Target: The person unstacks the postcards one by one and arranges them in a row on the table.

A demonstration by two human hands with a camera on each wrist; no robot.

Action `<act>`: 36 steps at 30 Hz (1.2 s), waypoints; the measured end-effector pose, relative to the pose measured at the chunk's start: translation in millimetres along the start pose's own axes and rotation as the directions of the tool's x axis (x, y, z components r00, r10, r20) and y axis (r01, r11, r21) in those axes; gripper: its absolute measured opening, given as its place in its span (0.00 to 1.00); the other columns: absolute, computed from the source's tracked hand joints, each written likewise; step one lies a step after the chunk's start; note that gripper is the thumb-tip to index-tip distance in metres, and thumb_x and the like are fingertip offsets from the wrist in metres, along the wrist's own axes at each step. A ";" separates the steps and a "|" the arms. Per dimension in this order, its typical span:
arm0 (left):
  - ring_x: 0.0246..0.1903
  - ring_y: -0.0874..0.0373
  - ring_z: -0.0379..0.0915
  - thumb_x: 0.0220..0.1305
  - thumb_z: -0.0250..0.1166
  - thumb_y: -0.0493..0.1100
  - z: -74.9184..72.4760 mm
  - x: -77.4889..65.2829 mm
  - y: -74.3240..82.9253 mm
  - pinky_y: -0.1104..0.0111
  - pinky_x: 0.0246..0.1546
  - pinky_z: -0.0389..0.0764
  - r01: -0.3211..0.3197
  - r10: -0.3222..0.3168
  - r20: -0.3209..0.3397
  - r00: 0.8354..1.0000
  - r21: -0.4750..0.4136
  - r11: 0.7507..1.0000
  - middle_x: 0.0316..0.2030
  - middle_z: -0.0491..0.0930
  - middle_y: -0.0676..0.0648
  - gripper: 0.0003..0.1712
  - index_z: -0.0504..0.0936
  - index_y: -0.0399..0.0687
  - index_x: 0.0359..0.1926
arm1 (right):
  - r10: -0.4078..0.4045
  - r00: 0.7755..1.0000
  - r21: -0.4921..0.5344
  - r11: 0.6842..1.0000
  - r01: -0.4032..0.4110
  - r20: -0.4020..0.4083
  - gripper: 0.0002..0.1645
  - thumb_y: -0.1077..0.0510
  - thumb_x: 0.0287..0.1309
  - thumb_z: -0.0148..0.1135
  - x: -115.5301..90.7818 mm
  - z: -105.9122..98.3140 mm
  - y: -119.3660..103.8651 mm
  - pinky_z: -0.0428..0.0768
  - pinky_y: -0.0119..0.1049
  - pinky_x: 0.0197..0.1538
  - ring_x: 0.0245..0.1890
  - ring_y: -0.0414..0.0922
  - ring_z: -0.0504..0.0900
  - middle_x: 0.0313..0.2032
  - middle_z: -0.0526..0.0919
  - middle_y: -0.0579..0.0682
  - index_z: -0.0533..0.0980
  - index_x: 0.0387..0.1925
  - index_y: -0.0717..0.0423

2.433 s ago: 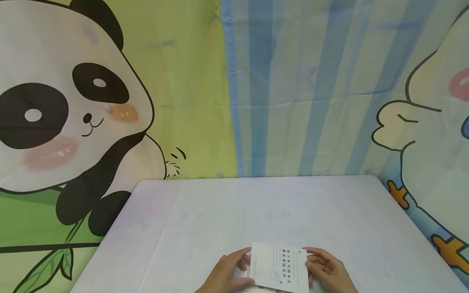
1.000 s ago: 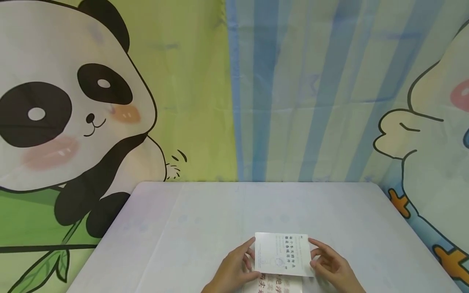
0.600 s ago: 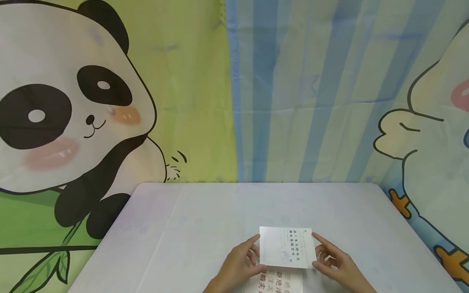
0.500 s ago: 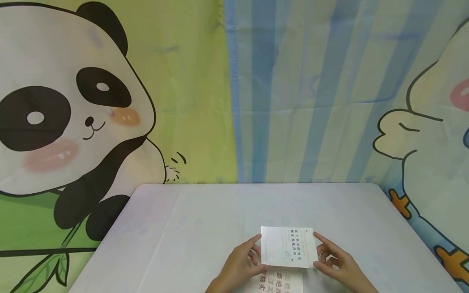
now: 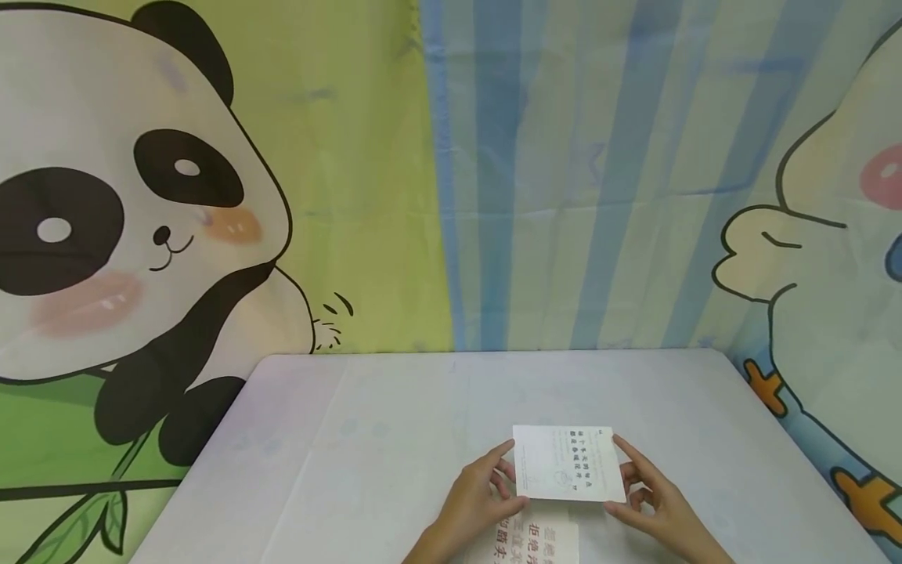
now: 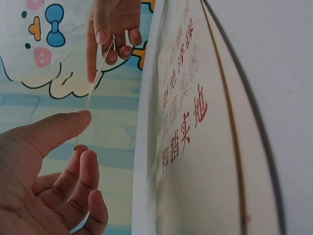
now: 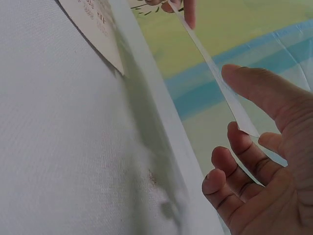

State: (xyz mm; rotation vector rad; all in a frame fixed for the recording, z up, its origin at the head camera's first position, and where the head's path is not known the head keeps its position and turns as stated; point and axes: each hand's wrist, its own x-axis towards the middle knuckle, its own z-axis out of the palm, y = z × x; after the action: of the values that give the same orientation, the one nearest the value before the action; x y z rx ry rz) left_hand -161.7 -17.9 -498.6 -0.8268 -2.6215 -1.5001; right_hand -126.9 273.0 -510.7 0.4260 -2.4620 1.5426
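A white card (image 5: 564,464) printed with dark Chinese characters is held above the table between both hands. My left hand (image 5: 481,493) pinches its left edge with thumb and fingers. At the opposite edge, the right hand (image 5: 658,495) pinches the card's side, thumb nearer me. Seen from the left wrist, the card (image 6: 94,87) shows edge-on as a thin strip. Beneath it on the table lies a cream printed piece (image 5: 539,539) with red and pale characters, partly hidden by the card and cut off by the frame; whether it is a single card or a booklet I cannot tell.
The white table (image 5: 395,446) has rounded far corners. Behind it hangs a green and blue-striped cloth (image 5: 550,196) with a panda printed on the left and a white cartoon animal on the right.
Both hands have carried the white card away from me and slightly right, over the table. More of the cream piece with red characters has come into view below it.
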 end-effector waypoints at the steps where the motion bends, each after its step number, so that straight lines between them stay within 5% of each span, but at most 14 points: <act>1: 0.29 0.74 0.73 0.51 0.76 0.40 0.7 0.8 0.5 0.79 0.22 0.73 -0.002 0.002 0.000 1.000 -0.003 1.000 0.38 0.79 0.56 0.42 0.68 0.36 0.66 | -0.020 1.000 -0.011 1.000 0.020 -0.009 0.52 0.69 0.45 0.74 0.7 -0.3 0.9 0.75 0.30 0.26 0.30 0.39 0.72 0.35 0.76 0.48 0.58 0.71 0.66; 4: 0.29 0.74 0.73 0.51 0.76 0.41 2.8 3.6 1.9 0.79 0.25 0.74 -0.003 0.003 0.006 1.000 -0.010 1.000 0.38 0.80 0.56 0.42 0.68 0.35 0.66 | -0.035 0.999 -0.044 0.998 0.033 -0.042 0.51 0.70 0.44 0.74 1.6 -1.4 2.8 0.75 0.29 0.25 0.29 0.38 0.72 0.34 0.76 0.46 0.60 0.69 0.67; 13: 0.28 0.76 0.72 0.52 0.76 0.41 10.4 14.1 6.4 0.78 0.32 0.74 0.014 -0.014 0.015 1.000 0.004 1.000 0.36 0.80 0.57 0.40 0.70 0.37 0.64 | 0.130 0.988 -0.069 0.988 -0.136 -0.087 0.47 0.68 0.47 0.73 1.8 -5.6 6.2 0.77 0.30 0.26 0.28 0.36 0.74 0.33 0.77 0.48 0.61 0.68 0.66; 20: 0.27 0.76 0.72 0.51 0.76 0.39 16.1 22.7 12.8 0.78 0.30 0.74 0.073 -0.072 0.036 0.997 -0.049 0.996 0.36 0.79 0.59 0.41 0.70 0.39 0.66 | 0.151 0.980 -0.061 0.985 -0.160 -0.127 0.44 0.71 0.47 0.72 2.8 -10.4 11.3 0.79 0.30 0.28 0.30 0.35 0.76 0.34 0.80 0.52 0.61 0.65 0.66; 36: 0.27 0.76 0.70 0.56 0.72 0.37 31.6 36.9 15.6 0.79 0.28 0.74 0.083 -0.077 0.103 0.992 -0.058 0.995 0.39 0.79 0.54 0.40 0.65 0.37 0.68 | 0.289 0.942 -0.123 0.942 -0.311 -0.170 0.42 0.64 0.52 0.72 2.7 -24.0 16.9 0.79 0.29 0.32 0.31 0.33 0.76 0.38 0.81 0.57 0.62 0.66 0.63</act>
State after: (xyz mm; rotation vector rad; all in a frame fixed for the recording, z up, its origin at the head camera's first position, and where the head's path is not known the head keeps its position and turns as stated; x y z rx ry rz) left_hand -178.8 29.9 -493.6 -0.8334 -2.7235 -1.6088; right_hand -134.9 301.2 -513.8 -0.0957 -2.5880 1.4180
